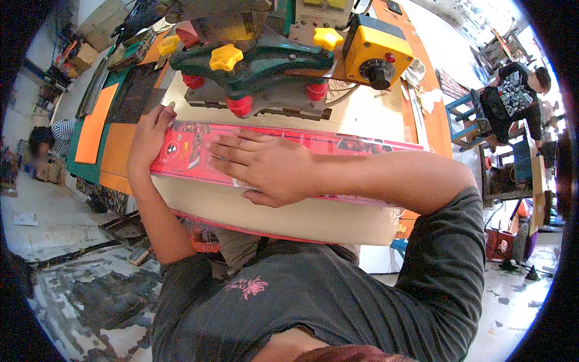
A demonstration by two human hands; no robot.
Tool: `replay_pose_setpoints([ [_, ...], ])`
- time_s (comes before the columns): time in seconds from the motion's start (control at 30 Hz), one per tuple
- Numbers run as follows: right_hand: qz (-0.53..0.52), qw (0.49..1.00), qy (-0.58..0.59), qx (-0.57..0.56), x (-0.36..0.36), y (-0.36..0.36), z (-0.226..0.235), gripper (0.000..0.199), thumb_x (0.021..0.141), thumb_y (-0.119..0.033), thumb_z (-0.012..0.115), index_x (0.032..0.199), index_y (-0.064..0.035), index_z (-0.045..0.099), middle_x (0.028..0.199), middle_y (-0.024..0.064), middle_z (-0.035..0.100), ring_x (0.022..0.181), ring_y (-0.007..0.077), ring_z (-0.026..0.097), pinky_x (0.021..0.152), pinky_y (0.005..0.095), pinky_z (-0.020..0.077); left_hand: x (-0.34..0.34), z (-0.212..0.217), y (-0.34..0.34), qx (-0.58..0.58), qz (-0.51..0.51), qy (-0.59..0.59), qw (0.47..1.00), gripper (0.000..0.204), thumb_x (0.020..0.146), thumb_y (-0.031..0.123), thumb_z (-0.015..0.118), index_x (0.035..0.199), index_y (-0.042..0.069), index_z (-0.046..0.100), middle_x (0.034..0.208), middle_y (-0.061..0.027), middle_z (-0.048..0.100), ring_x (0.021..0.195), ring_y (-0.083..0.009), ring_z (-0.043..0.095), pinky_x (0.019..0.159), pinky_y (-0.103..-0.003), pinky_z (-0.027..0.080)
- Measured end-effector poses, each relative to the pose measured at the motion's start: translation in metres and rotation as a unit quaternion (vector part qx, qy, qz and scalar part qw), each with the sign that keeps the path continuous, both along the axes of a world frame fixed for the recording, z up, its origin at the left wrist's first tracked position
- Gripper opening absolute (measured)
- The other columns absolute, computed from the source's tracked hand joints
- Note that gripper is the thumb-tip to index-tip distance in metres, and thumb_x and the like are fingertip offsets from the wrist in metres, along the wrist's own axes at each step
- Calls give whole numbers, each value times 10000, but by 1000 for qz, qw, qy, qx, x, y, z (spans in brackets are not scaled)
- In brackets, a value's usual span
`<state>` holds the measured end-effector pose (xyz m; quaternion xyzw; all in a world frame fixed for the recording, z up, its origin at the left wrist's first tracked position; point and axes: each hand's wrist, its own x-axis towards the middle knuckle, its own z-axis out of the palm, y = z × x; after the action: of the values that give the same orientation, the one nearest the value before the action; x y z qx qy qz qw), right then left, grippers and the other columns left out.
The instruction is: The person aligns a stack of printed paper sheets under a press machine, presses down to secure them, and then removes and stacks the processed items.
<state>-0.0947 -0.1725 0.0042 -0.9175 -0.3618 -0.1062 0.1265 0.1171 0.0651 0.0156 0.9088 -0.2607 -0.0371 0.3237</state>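
A long stack of red printed plastic sheets (181,148) with food pictures lies across the cream board (265,211) in front of me. My left hand (151,133) rests along the stack's left end, its fingertips at the far left corner. My right hand (262,166) lies flat on top of the stack, left of its middle, fingers spread and palm down. The forearm of that hand crosses the right part of the stack and hides some of it. Just beyond the stack stands a dark green press head (271,57) with yellow star knobs (226,57) and red feet (239,106).
A yellow control box (377,54) with a black dial stands at the machine's right. Orange and green sheets (96,127) cover the table at left. Another person (515,93) is at the far right near a blue stool (461,120); one in stripes (60,131) is far left.
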Motion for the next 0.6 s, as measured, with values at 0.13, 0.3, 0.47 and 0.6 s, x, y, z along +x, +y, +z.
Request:
replay_pose_setpoints([
  [0.13, -1, 1000, -4, -2, -1, -1, 3, 775, 887, -345, 635, 1511, 36, 377, 1576, 228, 381, 1516, 365, 307, 1256, 493, 230, -1, 4, -2, 17, -4, -5, 1000, 587, 1049, 499, 496, 1092, -59, 670, 1055, -224, 723, 997, -318, 685, 923, -397, 485],
  [0.3, -3, 1000, 12, -6, -1, 0, 4, 779, 887, -352, 632, 1514, 33, 375, 1576, 225, 388, 1514, 359, 313, 1250, 493, 241, 12, -12, 6, -14, -8, -9, 1000, 566, 1052, 476, 494, 1090, -60, 673, 1066, -226, 726, 1000, -320, 686, 925, -400, 487],
  [0.47, -2, 1000, -6, -10, -2, -2, 3, 781, 886, -355, 634, 1518, 23, 375, 1581, 223, 384, 1514, 357, 315, 1244, 497, 251, 5, -6, 1, -14, -8, 2, 1000, 527, 1059, 440, 490, 1094, -53, 674, 1057, -224, 731, 996, -340, 689, 908, -411, 495],
  [0.6, -1, 1000, 2, 4, -1, -1, 1, 782, 886, -357, 633, 1517, 25, 375, 1586, 225, 377, 1516, 362, 312, 1243, 504, 249, 7, -8, 3, -4, 2, 1, 1000, 506, 1062, 424, 487, 1097, -46, 669, 1053, -227, 726, 999, -354, 677, 907, -414, 490],
])
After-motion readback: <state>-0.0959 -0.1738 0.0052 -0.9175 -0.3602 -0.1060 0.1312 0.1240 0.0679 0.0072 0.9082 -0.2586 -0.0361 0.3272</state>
